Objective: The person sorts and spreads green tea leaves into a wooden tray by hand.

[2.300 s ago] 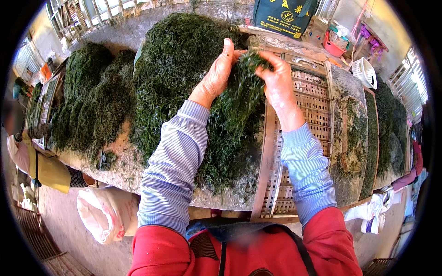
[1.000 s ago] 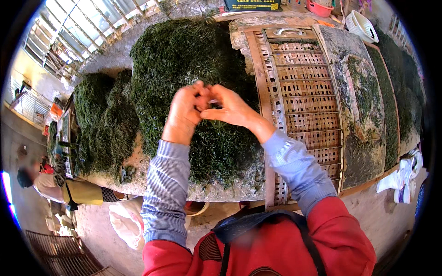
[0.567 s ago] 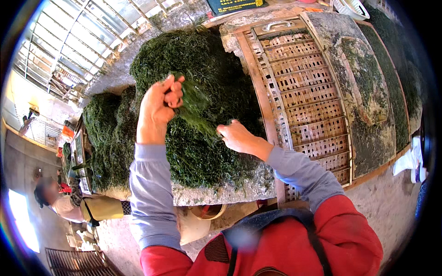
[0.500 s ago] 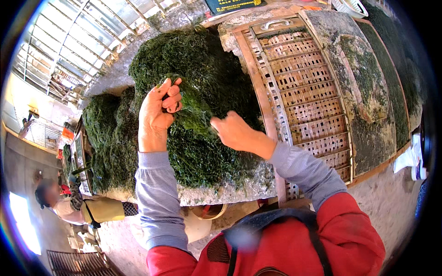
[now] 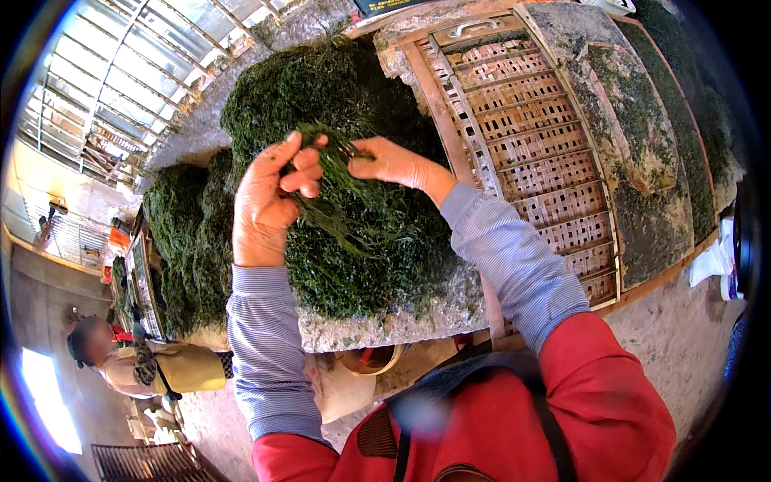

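Note:
A thick heap of dark green stringy seaweed (image 5: 321, 104) covers a stone slab in front of me. My left hand (image 5: 269, 201) is raised above the heap and grips a tuft of seaweed strands (image 5: 345, 209) that hangs down from its fingers. My right hand (image 5: 393, 165) is right beside it, pinching the same tuft from the other side. Both forearms wear blue striped sleeves under red ones.
A woven bamboo drying rack (image 5: 530, 136) in a wooden frame lies to the right, with thin seaweed sheets (image 5: 642, 128) beyond it. More seaweed piles (image 5: 189, 241) lie to the left. A person (image 5: 136, 361) crouches at lower left. A white sack (image 5: 345, 386) sits under the slab.
My hands left the rack's edge and moved left over the heap. The left hand lifted a tuft of seaweed, and the right hand has come up to take hold of it too.

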Action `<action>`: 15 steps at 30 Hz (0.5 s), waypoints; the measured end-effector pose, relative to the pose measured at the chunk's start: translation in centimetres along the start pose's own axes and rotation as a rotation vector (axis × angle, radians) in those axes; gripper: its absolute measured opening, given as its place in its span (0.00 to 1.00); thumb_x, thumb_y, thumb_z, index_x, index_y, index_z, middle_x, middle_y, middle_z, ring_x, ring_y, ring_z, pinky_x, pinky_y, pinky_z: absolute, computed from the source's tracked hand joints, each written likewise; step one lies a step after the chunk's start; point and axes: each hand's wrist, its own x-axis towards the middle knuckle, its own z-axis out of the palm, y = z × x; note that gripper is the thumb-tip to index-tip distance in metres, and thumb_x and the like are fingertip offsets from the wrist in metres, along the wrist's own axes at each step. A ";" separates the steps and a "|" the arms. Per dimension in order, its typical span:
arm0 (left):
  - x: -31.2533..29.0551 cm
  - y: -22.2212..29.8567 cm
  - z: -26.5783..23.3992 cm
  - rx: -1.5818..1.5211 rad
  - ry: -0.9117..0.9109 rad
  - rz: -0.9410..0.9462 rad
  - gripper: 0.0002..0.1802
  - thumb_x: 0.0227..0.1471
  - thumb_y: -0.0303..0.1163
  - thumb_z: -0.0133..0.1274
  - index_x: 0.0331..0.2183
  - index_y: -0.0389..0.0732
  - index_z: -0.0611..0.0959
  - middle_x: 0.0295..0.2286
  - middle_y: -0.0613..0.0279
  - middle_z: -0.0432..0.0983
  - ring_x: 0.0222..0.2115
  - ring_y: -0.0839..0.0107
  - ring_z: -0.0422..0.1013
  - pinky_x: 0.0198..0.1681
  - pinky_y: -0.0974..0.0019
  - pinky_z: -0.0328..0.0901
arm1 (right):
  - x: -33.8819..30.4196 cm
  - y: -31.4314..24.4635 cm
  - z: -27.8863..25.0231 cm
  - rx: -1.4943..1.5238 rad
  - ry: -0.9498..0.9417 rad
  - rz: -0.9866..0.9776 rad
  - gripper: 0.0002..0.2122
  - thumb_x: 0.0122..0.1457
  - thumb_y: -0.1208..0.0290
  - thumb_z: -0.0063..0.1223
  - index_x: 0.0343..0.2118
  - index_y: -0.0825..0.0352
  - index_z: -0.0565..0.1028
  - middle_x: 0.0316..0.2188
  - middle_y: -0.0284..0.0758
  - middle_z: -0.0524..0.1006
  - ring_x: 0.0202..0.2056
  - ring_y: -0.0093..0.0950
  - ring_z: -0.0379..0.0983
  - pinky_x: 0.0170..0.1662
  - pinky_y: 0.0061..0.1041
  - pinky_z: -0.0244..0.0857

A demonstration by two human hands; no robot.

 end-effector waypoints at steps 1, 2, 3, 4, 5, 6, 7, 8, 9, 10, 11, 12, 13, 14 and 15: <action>-0.1 0.7 0.3 0.023 0.006 0.023 0.19 0.58 0.35 0.43 0.42 0.27 0.70 0.20 0.72 0.61 0.13 0.87 0.51 0.16 0.80 0.55 | -0.6 0.7 0.5 -0.072 -0.058 0.022 0.20 0.51 0.50 0.56 0.25 0.67 0.74 0.21 0.26 0.73 0.26 0.22 0.67 0.34 0.24 0.62; -0.2 1.6 0.4 0.031 -0.023 0.043 0.19 0.58 0.35 0.42 0.43 0.27 0.68 0.20 0.73 0.59 0.13 0.87 0.50 0.14 0.81 0.53 | -1.0 1.9 0.7 -0.143 -0.117 0.045 0.20 0.50 0.49 0.57 0.25 0.67 0.74 0.21 0.27 0.73 0.27 0.22 0.68 0.34 0.24 0.62; -0.4 2.7 0.2 0.003 -0.075 0.067 0.19 0.58 0.34 0.41 0.43 0.26 0.68 0.20 0.72 0.59 0.13 0.87 0.51 0.14 0.80 0.52 | -1.2 2.8 0.9 -0.340 -0.161 0.158 0.17 0.52 0.54 0.57 0.25 0.67 0.75 0.19 0.31 0.75 0.26 0.23 0.70 0.35 0.25 0.64; -0.7 3.8 0.0 -0.028 -0.134 0.094 0.19 0.58 0.34 0.41 0.42 0.26 0.68 0.20 0.71 0.60 0.13 0.87 0.52 0.14 0.79 0.51 | -1.3 4.3 0.8 -0.354 -0.241 0.115 0.12 0.54 0.62 0.55 0.25 0.67 0.75 0.18 0.34 0.76 0.24 0.24 0.73 0.33 0.26 0.66; -1.1 4.7 0.2 -0.092 -0.172 0.118 0.18 0.59 0.33 0.40 0.43 0.25 0.68 0.20 0.71 0.59 0.13 0.86 0.51 0.14 0.79 0.51 | -2.2 5.6 0.6 -0.337 -0.140 0.160 0.10 0.54 0.65 0.53 0.25 0.67 0.76 0.18 0.34 0.77 0.23 0.23 0.74 0.31 0.26 0.67; -1.8 5.3 0.0 -0.159 -0.200 0.146 0.18 0.60 0.33 0.38 0.43 0.25 0.67 0.20 0.71 0.58 0.13 0.86 0.51 0.14 0.79 0.51 | -3.3 6.3 0.9 -0.315 -0.049 0.204 0.08 0.55 0.69 0.52 0.25 0.67 0.76 0.18 0.34 0.77 0.21 0.23 0.74 0.30 0.25 0.67; -2.4 5.5 -0.2 -0.199 -0.187 0.186 0.18 0.60 0.32 0.36 0.44 0.24 0.66 0.21 0.70 0.56 0.13 0.86 0.50 0.14 0.79 0.50 | -4.4 7.3 0.4 -0.277 0.022 0.254 0.08 0.55 0.69 0.51 0.25 0.67 0.76 0.17 0.34 0.77 0.21 0.22 0.74 0.28 0.24 0.67; -2.7 5.3 -0.5 -0.134 -0.145 0.231 0.18 0.60 0.34 0.38 0.43 0.26 0.68 0.20 0.71 0.58 0.13 0.86 0.50 0.15 0.79 0.50 | -5.4 8.1 -0.2 -0.238 0.096 0.302 0.08 0.55 0.70 0.50 0.24 0.68 0.76 0.16 0.34 0.77 0.20 0.22 0.74 0.27 0.23 0.67; -2.6 4.2 -1.4 -0.056 -0.050 0.239 0.18 0.59 0.34 0.39 0.42 0.27 0.69 0.20 0.71 0.60 0.13 0.86 0.51 0.15 0.79 0.49 | -6.5 7.6 -0.6 -0.296 0.170 0.367 0.08 0.55 0.70 0.49 0.24 0.68 0.76 0.14 0.34 0.76 0.19 0.21 0.74 0.26 0.22 0.67; -2.7 2.8 -2.5 0.022 0.052 0.250 0.18 0.59 0.35 0.41 0.42 0.28 0.70 0.20 0.72 0.61 0.13 0.86 0.51 0.15 0.80 0.49 | -6.6 7.0 -0.6 -0.384 0.236 0.538 0.10 0.55 0.70 0.48 0.22 0.70 0.75 0.12 0.36 0.74 0.17 0.23 0.73 0.26 0.25 0.67; -2.6 0.8 -3.3 0.069 0.142 0.169 0.18 0.57 0.37 0.44 0.40 0.30 0.72 0.19 0.72 0.65 0.12 0.86 0.51 0.16 0.80 0.48 | -6.3 6.3 -0.9 -0.441 0.270 0.513 0.10 0.54 0.71 0.47 0.21 0.70 0.74 0.13 0.39 0.74 0.18 0.28 0.74 0.26 0.29 0.67; -2.3 -1.7 -3.8 0.057 0.216 0.070 0.20 0.56 0.40 0.45 0.39 0.29 0.73 0.20 0.69 0.68 0.12 0.85 0.53 0.15 0.80 0.50 | -5.9 5.0 -1.1 -0.503 0.305 0.493 0.09 0.53 0.72 0.47 0.20 0.71 0.73 0.14 0.42 0.74 0.20 0.33 0.75 0.27 0.34 0.67; -1.7 -3.9 -4.8 0.001 0.199 -0.073 0.23 0.56 0.44 0.45 0.38 0.30 0.73 0.20 0.67 0.70 0.13 0.83 0.55 0.15 0.78 0.53 | -5.2 3.9 -1.0 -0.735 0.336 0.222 0.07 0.49 0.74 0.46 0.20 0.72 0.71 0.18 0.49 0.74 0.26 0.45 0.74 0.30 0.41 0.66; -1.2 -6.3 -5.2 -0.122 0.183 -0.176 0.27 0.56 0.49 0.43 0.38 0.29 0.73 0.21 0.65 0.71 0.14 0.81 0.59 0.16 0.76 0.57 | -4.3 2.1 -0.3 -0.845 0.311 0.115 0.05 0.45 0.76 0.46 0.19 0.73 0.72 0.22 0.51 0.73 0.30 0.49 0.72 0.32 0.44 0.66; -0.5 -8.3 -4.4 -0.143 0.233 -0.243 0.29 0.57 0.52 0.40 0.39 0.31 0.73 0.21 0.63 0.72 0.15 0.79 0.61 0.16 0.75 0.58 | -3.3 1.6 0.1 -0.959 0.253 0.073 0.04 0.47 0.77 0.46 0.23 0.70 0.72 0.20 0.50 0.73 0.26 0.48 0.72 0.28 0.43 0.65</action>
